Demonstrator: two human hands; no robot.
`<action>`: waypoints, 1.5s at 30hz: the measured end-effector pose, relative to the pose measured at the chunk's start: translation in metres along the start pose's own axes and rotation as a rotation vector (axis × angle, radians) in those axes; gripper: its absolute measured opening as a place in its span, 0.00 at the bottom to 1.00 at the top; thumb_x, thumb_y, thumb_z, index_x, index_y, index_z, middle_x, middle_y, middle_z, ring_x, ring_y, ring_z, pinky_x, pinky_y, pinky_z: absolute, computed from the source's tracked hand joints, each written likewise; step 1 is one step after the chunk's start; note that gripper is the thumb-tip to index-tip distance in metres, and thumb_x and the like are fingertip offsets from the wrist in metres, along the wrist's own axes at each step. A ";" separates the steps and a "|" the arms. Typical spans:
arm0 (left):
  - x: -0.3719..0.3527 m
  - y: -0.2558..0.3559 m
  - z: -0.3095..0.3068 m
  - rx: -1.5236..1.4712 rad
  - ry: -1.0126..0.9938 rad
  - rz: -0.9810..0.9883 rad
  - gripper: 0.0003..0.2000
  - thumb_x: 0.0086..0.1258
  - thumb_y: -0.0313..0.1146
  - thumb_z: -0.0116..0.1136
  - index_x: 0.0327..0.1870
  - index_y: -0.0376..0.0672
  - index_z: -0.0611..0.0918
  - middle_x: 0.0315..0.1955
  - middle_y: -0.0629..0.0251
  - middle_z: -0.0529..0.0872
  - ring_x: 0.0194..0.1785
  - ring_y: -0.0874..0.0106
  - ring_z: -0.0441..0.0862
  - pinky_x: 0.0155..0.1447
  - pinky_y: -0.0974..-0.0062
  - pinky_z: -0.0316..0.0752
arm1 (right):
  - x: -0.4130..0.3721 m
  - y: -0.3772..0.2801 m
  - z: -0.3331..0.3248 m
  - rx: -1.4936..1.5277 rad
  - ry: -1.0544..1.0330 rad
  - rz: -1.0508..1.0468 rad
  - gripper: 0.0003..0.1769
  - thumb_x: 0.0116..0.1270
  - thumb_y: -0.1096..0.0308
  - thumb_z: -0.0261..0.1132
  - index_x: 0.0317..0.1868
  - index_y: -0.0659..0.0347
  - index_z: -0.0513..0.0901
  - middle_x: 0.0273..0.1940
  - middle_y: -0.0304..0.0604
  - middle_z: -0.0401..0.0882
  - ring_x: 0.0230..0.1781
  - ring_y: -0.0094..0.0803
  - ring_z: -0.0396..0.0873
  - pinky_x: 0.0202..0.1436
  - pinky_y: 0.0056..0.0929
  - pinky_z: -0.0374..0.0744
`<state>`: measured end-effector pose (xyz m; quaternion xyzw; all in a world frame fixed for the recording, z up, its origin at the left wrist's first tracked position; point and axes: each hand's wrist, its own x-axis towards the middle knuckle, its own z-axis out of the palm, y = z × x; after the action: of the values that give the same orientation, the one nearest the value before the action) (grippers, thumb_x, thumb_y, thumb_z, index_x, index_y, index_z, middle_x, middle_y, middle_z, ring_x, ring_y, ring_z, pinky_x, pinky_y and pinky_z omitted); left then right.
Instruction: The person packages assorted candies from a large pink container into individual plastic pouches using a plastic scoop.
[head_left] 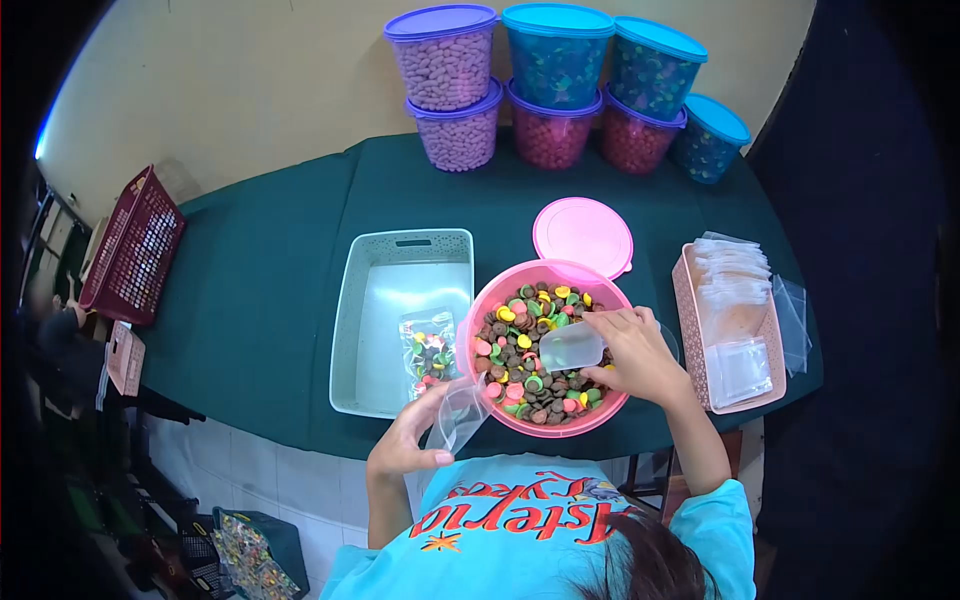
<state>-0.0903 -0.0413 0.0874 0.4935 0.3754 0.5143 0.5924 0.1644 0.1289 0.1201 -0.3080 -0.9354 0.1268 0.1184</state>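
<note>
My right hand (640,355) is closed round a translucent scoop (572,346), which dips into a pink tub (548,430) of colourful chocolate drops (530,365). The drops are brown, green, yellow and pink. At the tub's lower left rim, my left hand (408,440) grips a clear plastic bag (460,415) with its mouth towards the tub. The bag looks empty. Just left of the tub, a pale green basket (345,330) holds a filled clear packet (428,350) of the same drops.
A round pink lid (583,237) lies behind the tub. On the right, a pink basket (692,330) contains clear bags (735,275). Several lidded tubs (555,90) stand stacked at the back. A maroon basket (135,245) is at far left; filled packets (255,560) sit in a floor crate.
</note>
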 end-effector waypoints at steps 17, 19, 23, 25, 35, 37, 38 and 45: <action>-0.004 -0.005 0.024 0.142 0.166 -0.020 0.45 0.45 0.44 0.63 0.64 0.33 0.56 0.59 0.52 0.64 0.64 0.61 0.60 0.67 0.64 0.50 | 0.034 -0.032 0.014 -1.134 0.126 0.048 0.13 0.52 0.67 0.57 0.37 0.63 0.77 0.33 0.43 0.75 0.40 0.34 0.73 0.48 0.32 0.67; -0.005 -0.006 0.024 0.145 0.166 -0.023 0.45 0.45 0.44 0.63 0.64 0.33 0.56 0.59 0.52 0.63 0.64 0.61 0.60 0.67 0.64 0.50 | 0.037 -0.040 0.015 -1.149 0.042 0.060 0.13 0.52 0.66 0.57 0.38 0.63 0.77 0.33 0.43 0.74 0.40 0.35 0.73 0.49 0.33 0.67; -0.006 -0.005 0.028 0.122 0.184 -0.007 0.45 0.45 0.44 0.64 0.64 0.33 0.56 0.59 0.53 0.63 0.65 0.61 0.59 0.67 0.64 0.49 | 0.040 -0.042 0.013 -1.125 -0.039 0.015 0.12 0.53 0.68 0.56 0.38 0.64 0.76 0.34 0.44 0.75 0.40 0.35 0.73 0.50 0.32 0.66; -0.007 -0.004 0.030 0.110 0.191 0.002 0.45 0.45 0.44 0.64 0.64 0.33 0.56 0.59 0.53 0.63 0.65 0.61 0.59 0.67 0.64 0.49 | 0.042 -0.033 0.010 -1.043 -0.030 0.031 0.13 0.51 0.68 0.58 0.38 0.64 0.76 0.34 0.44 0.74 0.40 0.35 0.73 0.50 0.32 0.66; -0.014 -0.004 0.019 0.120 0.224 -0.007 0.46 0.45 0.44 0.64 0.64 0.33 0.55 0.59 0.52 0.62 0.64 0.62 0.60 0.67 0.64 0.50 | 0.033 -0.008 -0.017 -0.598 -0.010 0.039 0.24 0.34 0.72 0.69 0.37 0.64 0.73 0.35 0.45 0.73 0.40 0.33 0.74 0.45 0.29 0.67; -0.013 -0.003 0.019 0.115 0.231 -0.003 0.46 0.45 0.44 0.64 0.64 0.33 0.55 0.59 0.52 0.62 0.64 0.61 0.60 0.67 0.64 0.50 | 0.031 0.000 -0.011 -0.392 0.090 0.029 0.23 0.36 0.72 0.68 0.37 0.64 0.73 0.35 0.46 0.74 0.39 0.35 0.74 0.42 0.31 0.67; -0.012 -0.003 0.019 0.110 0.278 -0.003 0.47 0.43 0.49 0.65 0.63 0.32 0.57 0.58 0.50 0.65 0.63 0.61 0.62 0.66 0.63 0.52 | 0.031 0.001 -0.009 -0.337 0.055 0.068 0.28 0.35 0.75 0.65 0.44 0.63 0.73 0.35 0.45 0.73 0.39 0.37 0.73 0.42 0.33 0.64; -0.006 -0.004 0.009 0.074 0.349 0.004 0.48 0.41 0.54 0.65 0.62 0.33 0.59 0.55 0.48 0.69 0.60 0.60 0.67 0.64 0.62 0.55 | 0.039 0.003 0.006 -0.123 0.210 -0.062 0.23 0.41 0.78 0.62 0.43 0.63 0.73 0.40 0.44 0.75 0.41 0.36 0.74 0.46 0.36 0.66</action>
<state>-0.0815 -0.0488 0.0853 0.4189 0.4901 0.5792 0.4988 0.1340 0.1536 0.1189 -0.2972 -0.9329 0.0327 0.2007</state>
